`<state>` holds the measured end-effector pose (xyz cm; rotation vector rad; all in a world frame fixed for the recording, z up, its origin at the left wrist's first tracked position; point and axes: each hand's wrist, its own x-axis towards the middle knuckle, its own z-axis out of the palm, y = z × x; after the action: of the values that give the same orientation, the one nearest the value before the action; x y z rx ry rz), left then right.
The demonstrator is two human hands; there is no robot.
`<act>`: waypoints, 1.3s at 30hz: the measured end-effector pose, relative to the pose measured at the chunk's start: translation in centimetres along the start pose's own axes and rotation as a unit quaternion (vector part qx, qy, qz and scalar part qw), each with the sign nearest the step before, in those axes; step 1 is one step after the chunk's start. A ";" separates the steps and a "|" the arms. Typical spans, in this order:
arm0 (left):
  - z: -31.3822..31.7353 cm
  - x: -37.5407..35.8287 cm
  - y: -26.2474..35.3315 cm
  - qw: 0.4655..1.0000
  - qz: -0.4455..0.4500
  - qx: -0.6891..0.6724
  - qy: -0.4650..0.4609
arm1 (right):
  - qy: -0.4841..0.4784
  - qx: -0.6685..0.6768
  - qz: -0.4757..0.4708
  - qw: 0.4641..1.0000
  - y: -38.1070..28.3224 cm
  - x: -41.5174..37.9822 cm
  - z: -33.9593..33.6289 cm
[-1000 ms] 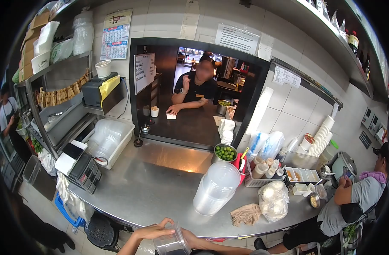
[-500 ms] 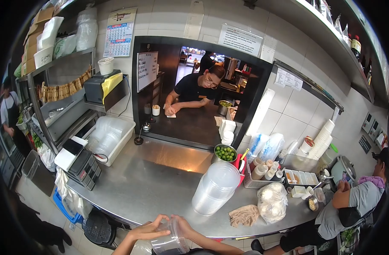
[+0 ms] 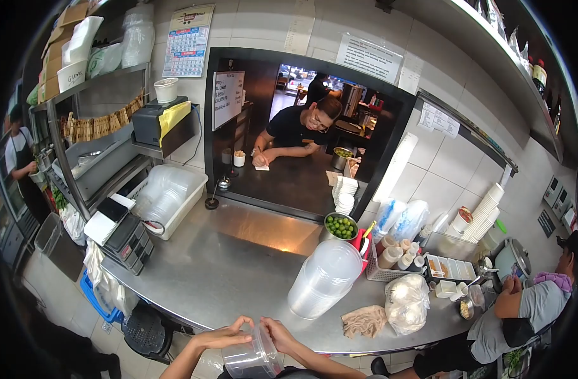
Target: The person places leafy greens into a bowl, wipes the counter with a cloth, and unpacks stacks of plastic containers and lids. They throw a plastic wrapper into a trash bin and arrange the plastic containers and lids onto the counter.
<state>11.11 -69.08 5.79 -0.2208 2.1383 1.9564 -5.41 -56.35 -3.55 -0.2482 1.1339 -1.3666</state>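
Note:
Close to my body, in front of the counter's near edge, I hold a clear plastic tub (image 3: pixel 252 359), tilted. My left hand (image 3: pixel 229 335) curls over its upper left side, with thumb and fingers at the rim. Opposite it, my right hand (image 3: pixel 277 333) is closed on the rim at the right. The tub's lower part runs out of the bottom of the view. Ahead of my hands, a tall stack of clear round tubs (image 3: pixel 323 278) stands on the steel counter (image 3: pixel 206 278). A crumpled beige cloth (image 3: pixel 363 322) lies to its right.
A knotted plastic bag (image 3: pixel 406 303), a pot of green limes (image 3: pixel 340 226) and a basket of sauce bottles (image 3: pixel 393 256) stand on the right. At left is a white bin of plastic containers (image 3: pixel 169 196). One person writes at the hatch; a co-worker (image 3: pixel 529 309) stands far right.
The view has turned slightly left, so the scene sits farther right. My right hand has shifted from behind the tub to a closed grip at its rim. The person at the hatch keeps writing.

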 end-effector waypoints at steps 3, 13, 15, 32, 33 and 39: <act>-0.1 0.3 1.1 0.998 -0.044 -0.016 -0.035 | 0.015 0.012 0.007 1.000 1.3 1.1 -1.2; -0.2 1.7 0.9 0.998 -0.039 0.017 -0.045 | 0.047 0.016 -0.014 0.999 -1.1 -2.1 2.1; -0.2 1.9 0.4 0.998 -0.039 0.018 -0.046 | 0.037 0.023 -0.021 0.999 -1.1 -2.3 2.1; 0.0 2.4 -1.6 0.999 -0.030 0.019 -0.018 | 0.075 0.051 0.027 0.996 -0.4 -2.2 3.0; 0.0 2.3 -1.6 0.999 -0.047 0.002 -0.026 | 0.089 0.052 0.022 0.994 0.2 -1.6 2.5; 0.0 1.7 0.1 0.998 -0.033 0.039 -0.030 | -0.036 0.151 0.035 0.987 0.1 -1.1 1.6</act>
<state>9.50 -68.98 5.39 -0.2135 2.1354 1.8157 -3.95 -56.06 -2.33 -0.0363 0.8542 -1.4346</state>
